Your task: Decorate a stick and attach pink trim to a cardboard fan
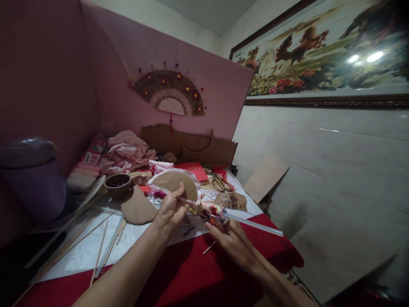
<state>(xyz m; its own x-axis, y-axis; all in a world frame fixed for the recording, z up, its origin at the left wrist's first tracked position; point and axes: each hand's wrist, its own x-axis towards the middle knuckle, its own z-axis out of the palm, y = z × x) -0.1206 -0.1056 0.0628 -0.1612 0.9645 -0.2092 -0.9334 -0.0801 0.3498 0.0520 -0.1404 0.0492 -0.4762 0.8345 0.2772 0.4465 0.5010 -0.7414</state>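
Rod (255, 226), clear and partly wrapped in floral fabric (209, 211), spans both your grips: your left hand (171, 211) pinches it shut, and your right hand (234, 245) closes its fingers around the wrapped stretch. Just beyond your left grip lies a brown card disc (175, 181), and further left a bowl (117, 185).

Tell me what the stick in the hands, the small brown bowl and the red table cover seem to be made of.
Wrapped stick: a pale, seemingly translucent rod, perhaps plastic, bound in shiny floral fabric or paper. Bowl: matte brown, possibly wood or clay; unclear. Table cover: soft matte red cloth, draping over the edge.
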